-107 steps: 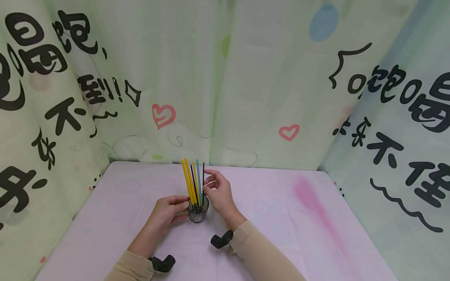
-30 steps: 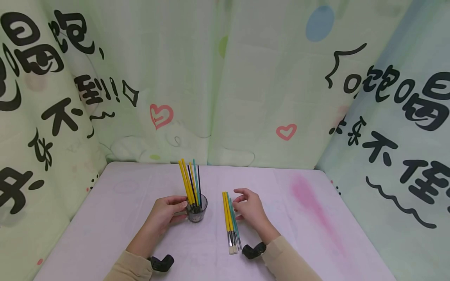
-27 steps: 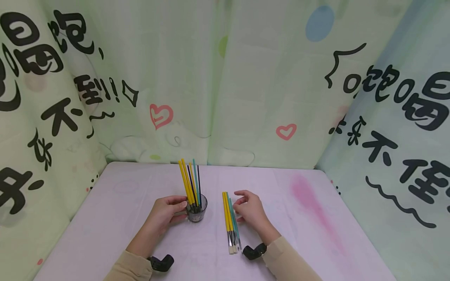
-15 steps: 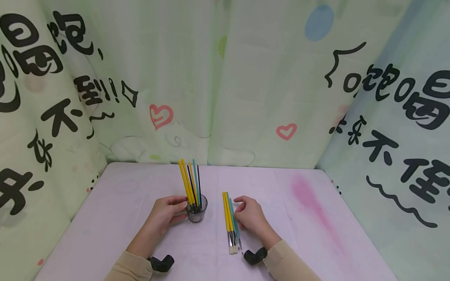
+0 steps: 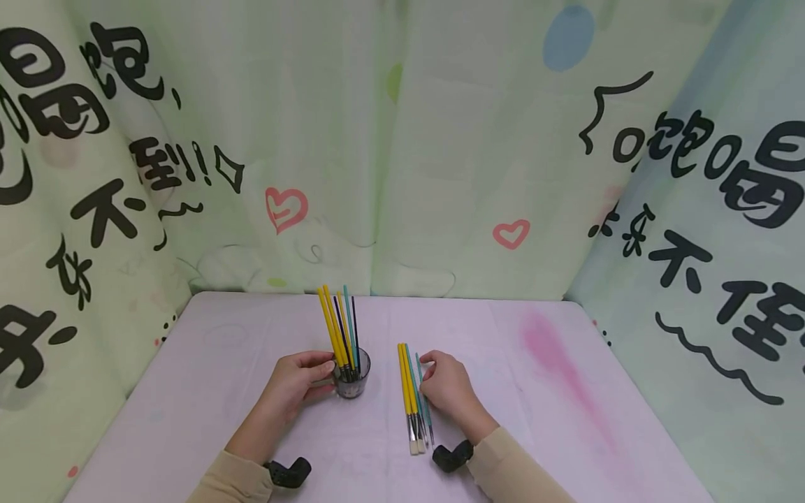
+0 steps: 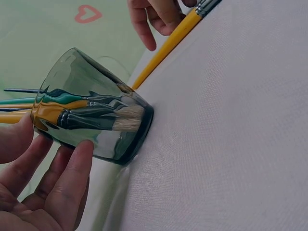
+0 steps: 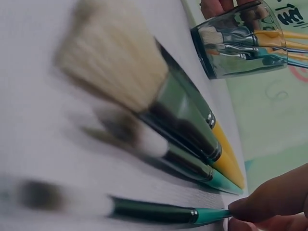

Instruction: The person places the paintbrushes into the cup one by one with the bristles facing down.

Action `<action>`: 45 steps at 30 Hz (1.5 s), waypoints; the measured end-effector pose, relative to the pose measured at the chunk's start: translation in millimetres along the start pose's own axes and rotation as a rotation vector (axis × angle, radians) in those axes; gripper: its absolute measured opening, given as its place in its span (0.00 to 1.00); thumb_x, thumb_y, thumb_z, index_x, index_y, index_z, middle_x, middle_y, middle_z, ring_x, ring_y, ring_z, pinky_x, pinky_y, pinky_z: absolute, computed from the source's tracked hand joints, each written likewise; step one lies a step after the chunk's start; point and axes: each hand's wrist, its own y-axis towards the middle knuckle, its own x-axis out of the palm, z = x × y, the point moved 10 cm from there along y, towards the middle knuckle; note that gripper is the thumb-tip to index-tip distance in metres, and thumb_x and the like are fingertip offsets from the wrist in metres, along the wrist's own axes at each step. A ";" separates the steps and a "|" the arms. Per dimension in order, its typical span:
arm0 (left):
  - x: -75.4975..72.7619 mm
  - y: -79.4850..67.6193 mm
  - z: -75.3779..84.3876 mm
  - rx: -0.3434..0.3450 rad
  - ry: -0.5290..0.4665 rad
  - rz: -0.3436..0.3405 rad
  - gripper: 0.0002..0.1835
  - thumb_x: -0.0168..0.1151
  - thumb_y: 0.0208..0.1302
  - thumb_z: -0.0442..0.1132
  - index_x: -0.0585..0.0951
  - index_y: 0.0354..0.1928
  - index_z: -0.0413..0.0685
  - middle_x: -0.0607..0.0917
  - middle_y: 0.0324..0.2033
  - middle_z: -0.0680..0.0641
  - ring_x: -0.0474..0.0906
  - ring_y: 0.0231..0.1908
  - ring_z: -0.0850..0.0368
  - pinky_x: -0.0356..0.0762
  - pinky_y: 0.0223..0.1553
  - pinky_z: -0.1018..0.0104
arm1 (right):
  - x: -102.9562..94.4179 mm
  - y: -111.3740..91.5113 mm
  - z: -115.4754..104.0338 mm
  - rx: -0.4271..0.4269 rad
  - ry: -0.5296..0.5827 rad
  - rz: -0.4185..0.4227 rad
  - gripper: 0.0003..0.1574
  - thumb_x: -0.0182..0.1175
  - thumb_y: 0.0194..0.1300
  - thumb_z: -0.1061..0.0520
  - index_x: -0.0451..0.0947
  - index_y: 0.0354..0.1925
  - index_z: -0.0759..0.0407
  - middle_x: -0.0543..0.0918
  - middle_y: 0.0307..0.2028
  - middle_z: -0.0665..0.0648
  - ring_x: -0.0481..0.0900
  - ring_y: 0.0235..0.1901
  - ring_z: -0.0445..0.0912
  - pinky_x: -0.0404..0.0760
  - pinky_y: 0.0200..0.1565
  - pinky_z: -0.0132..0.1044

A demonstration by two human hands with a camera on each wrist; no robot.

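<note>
My left hand (image 5: 295,377) holds the side of a smoky glass cup (image 5: 353,385), thumb near the rim and fingertips against its wall. Several paintbrushes (image 5: 328,318) stand in it, bristles down, with yellow, dark and teal handles. To the right, my right hand (image 5: 449,385) pinches a thin teal paintbrush (image 7: 154,210) by its handle. That brush lies slightly apart from a row of two yellow paintbrushes (image 5: 404,383) and another teal paintbrush (image 5: 411,370), bristles toward me. The right wrist view shows a wide flat bristle head (image 7: 115,53), blurred.
A pale pink cloth covers the table (image 5: 503,391), with a brighter pink streak (image 5: 566,370) at right. Behind and at both sides hangs a light green curtain (image 5: 440,140) with black lettering and hearts. Black wrist straps (image 5: 289,473) sit at both sleeves.
Earlier my right hand was by a dark brush in the cup. It moved right to the brushes on the table, and its fingers closed on the outer teal paintbrush, which shifted slightly right.
</note>
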 end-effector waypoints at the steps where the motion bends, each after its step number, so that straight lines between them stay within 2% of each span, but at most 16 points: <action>1: 0.1 -0.1 0.0 -0.001 -0.002 0.000 0.16 0.69 0.74 0.33 0.86 0.60 0.37 0.89 0.54 0.37 0.89 0.45 0.53 0.93 0.51 0.52 | -1.0 0.4 0.1 0.006 -0.015 0.009 0.29 0.68 0.60 0.67 0.83 0.61 0.59 0.80 0.28 0.53 0.75 0.24 0.46 0.74 0.24 0.31; 10: 0.7 0.8 -0.4 -0.004 -0.004 0.003 0.16 0.68 0.74 0.32 0.86 0.60 0.36 0.89 0.53 0.38 0.89 0.45 0.53 0.94 0.50 0.53 | -3.2 2.5 -5.6 0.024 -0.153 0.031 0.27 0.69 0.60 0.64 0.84 0.59 0.59 0.83 0.31 0.54 0.78 0.29 0.47 0.77 0.29 0.32; 19: 0.7 2.2 -1.6 0.001 -0.015 -0.003 0.16 0.70 0.73 0.33 0.87 0.59 0.36 0.89 0.53 0.38 0.89 0.45 0.54 0.94 0.47 0.55 | -2.4 8.5 -7.7 0.063 -0.177 -0.012 0.26 0.68 0.58 0.66 0.85 0.57 0.59 0.86 0.38 0.57 0.77 0.26 0.48 0.74 0.24 0.33; 22: 0.5 2.6 -2.1 0.001 -0.013 -0.003 0.16 0.70 0.73 0.33 0.87 0.59 0.36 0.89 0.53 0.38 0.89 0.44 0.54 0.94 0.47 0.55 | -1.8 10.9 -2.5 0.102 -0.106 -0.045 0.26 0.68 0.59 0.66 0.85 0.58 0.58 0.85 0.36 0.57 0.76 0.23 0.46 0.75 0.21 0.31; 25: 0.1 2.5 -2.3 -0.002 -0.008 -0.002 0.16 0.70 0.73 0.34 0.87 0.59 0.36 0.89 0.54 0.37 0.89 0.45 0.54 0.94 0.47 0.55 | -1.3 12.4 4.6 0.143 0.012 -0.074 0.26 0.65 0.61 0.66 0.85 0.58 0.57 0.82 0.28 0.56 0.73 0.17 0.43 0.74 0.19 0.28; 27: 0.0 2.8 -2.3 -0.003 -0.008 -0.002 0.16 0.70 0.73 0.34 0.87 0.59 0.37 0.89 0.54 0.37 0.89 0.44 0.54 0.94 0.47 0.55 | -2.1 13.1 6.9 0.143 0.088 -0.082 0.26 0.64 0.62 0.66 0.85 0.59 0.57 0.81 0.27 0.56 0.72 0.17 0.42 0.74 0.19 0.28; 34: 0.0 3.2 -1.6 -0.004 -0.015 -0.005 0.16 0.70 0.73 0.33 0.87 0.59 0.36 0.89 0.54 0.38 0.89 0.44 0.54 0.94 0.48 0.54 | -10.9 12.0 0.2 0.094 0.276 -0.055 0.27 0.64 0.64 0.66 0.83 0.62 0.58 0.82 0.38 0.59 0.79 0.28 0.47 0.83 0.26 0.30; 41: 0.0 3.2 -1.1 -0.003 -0.018 -0.006 0.17 0.70 0.73 0.33 0.86 0.60 0.36 0.89 0.53 0.38 0.89 0.44 0.54 0.94 0.49 0.54 | -18.8 12.4 -14.6 0.052 0.487 -0.006 0.27 0.64 0.65 0.69 0.82 0.63 0.60 0.80 0.37 0.57 0.81 0.30 0.47 0.89 0.28 0.34; 45: -1.0 3.3 -1.8 -0.009 -0.019 0.004 0.16 0.70 0.73 0.33 0.87 0.59 0.36 0.89 0.53 0.38 0.89 0.44 0.54 0.94 0.49 0.54 | -23.9 11.6 -25.1 0.036 0.542 0.023 0.27 0.66 0.68 0.67 0.81 0.65 0.58 0.81 0.39 0.58 0.83 0.33 0.49 0.92 0.33 0.35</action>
